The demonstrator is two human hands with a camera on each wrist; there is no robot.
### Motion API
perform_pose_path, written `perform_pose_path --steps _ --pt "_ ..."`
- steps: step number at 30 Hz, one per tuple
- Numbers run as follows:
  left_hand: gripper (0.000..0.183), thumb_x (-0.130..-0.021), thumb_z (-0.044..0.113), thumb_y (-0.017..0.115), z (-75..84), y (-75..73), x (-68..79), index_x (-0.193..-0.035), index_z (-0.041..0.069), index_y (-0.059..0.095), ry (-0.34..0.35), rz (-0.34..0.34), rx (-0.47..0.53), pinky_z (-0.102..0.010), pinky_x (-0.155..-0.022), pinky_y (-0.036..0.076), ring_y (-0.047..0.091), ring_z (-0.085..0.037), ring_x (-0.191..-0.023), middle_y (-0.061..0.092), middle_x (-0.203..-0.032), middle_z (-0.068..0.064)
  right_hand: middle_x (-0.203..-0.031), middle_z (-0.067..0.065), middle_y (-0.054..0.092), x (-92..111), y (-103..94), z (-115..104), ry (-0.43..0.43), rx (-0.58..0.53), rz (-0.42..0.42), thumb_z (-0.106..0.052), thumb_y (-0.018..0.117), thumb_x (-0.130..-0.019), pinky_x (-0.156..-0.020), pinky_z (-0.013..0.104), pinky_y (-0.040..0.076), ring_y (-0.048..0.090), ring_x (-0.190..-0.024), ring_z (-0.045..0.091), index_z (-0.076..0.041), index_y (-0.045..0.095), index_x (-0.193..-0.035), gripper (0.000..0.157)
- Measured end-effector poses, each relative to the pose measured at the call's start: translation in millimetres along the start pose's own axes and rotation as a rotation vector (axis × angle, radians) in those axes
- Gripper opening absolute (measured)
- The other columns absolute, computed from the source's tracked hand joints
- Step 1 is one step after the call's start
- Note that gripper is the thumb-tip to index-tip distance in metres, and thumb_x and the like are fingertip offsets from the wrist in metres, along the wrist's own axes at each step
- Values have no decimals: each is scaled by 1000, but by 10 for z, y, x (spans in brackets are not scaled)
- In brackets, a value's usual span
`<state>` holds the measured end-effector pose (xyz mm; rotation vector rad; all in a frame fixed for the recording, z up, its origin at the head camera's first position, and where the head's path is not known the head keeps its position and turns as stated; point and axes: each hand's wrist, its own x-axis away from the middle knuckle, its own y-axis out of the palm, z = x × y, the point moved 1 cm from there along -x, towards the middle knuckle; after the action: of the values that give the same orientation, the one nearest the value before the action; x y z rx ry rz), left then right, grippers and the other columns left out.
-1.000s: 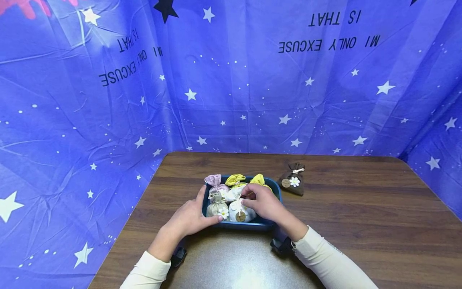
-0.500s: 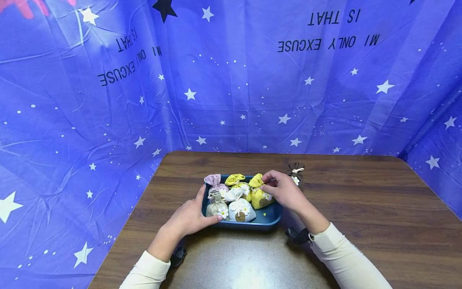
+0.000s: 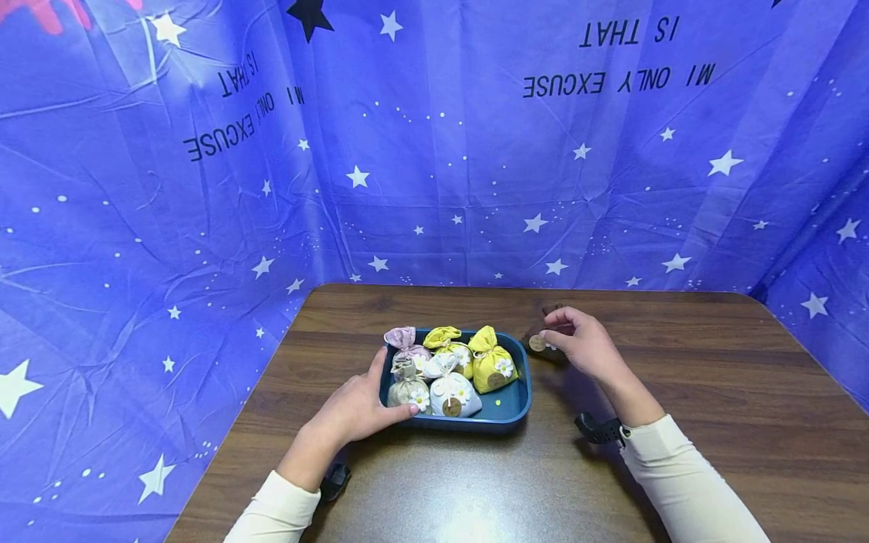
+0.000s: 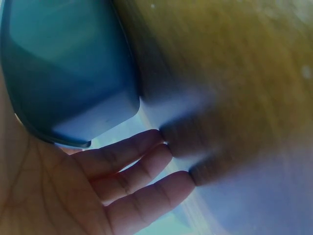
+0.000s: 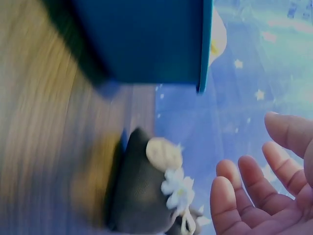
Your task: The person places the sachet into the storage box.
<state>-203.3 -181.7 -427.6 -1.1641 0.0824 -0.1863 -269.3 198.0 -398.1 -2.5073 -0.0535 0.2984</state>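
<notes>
A dark blue tray (image 3: pixel 523 408) on the table holds several small drawstring pouches with daisies. They are a lilac pouch (image 3: pixel 403 345), a beige pouch (image 3: pixel 409 390), a white pouch (image 3: pixel 449 388) and two yellow ones, with the nearer yellow pouch (image 3: pixel 490 365) at the right. My left hand (image 3: pixel 356 403) rests at the tray's left end, thumb along the front rim, other fingers extended below the rim in the left wrist view. My right hand (image 3: pixel 584 343) is over a brown pouch (image 5: pixel 146 191), mostly covering it in the head view. In the right wrist view its fingers are spread, apart from the pouch.
The brown wood-grain table (image 3: pixel 692 392) extends to both sides of the tray. A blue star-patterned curtain (image 3: pixel 475 188) hangs behind it and on both sides. A small yellow speck (image 3: pixel 498 403) lies on the tray floor. Black straps (image 3: pixel 600 428) sit at both wrists.
My right hand has left the white pouch area, touched the nearer yellow pouch, then moved right to the brown pouch. The left hand and tray have stayed put.
</notes>
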Motion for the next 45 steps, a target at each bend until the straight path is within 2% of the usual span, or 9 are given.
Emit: perform_pose_path --steps 9,17,24,34,45 --pt "124 -72 79 65 -4 -2 -2 -159 7 13 -4 -9 2 -50 -95 48 62 -37 -112 65 -119 -27 -98 14 68 -14 -100 209 3 32 62 -12 72 -91 -71 24 47 60 -86 18 3 65 -107 23" --pt "125 -72 80 64 -5 -6 -10 -159 7 13 -7 -13 1 -50 -95 48 61 -38 -113 64 -121 -26 -103 18 68 -49 -111 372 20 45 64 -11 71 -91 -71 26 46 61 -90 23 5 63 -109 25" --pt "124 -72 80 65 -14 1 -8 -159 6 13 -3 -9 -1 -50 -95 48 62 -38 -112 64 -120 -27 -105 21 67 -71 -38 502 44 52 54 -12 70 -91 -74 32 46 62 -93 29 5 61 -112 28" --pt "125 -72 79 65 -6 3 -3 -158 5 14 0 -2 -7 -49 -94 48 63 -38 -110 65 -118 -27 -121 28 60 -100 49 554 97 36 11 -20 69 -94 -91 47 46 59 -112 42 7 56 -118 39" --pt "125 -72 79 65 -8 2 0 -159 5 14 4 -3 2 -49 -95 48 62 -38 -110 65 -118 -27 -124 30 58 -161 116 572 122 19 4 -23 71 -92 -90 44 46 56 -115 42 9 54 -121 46"
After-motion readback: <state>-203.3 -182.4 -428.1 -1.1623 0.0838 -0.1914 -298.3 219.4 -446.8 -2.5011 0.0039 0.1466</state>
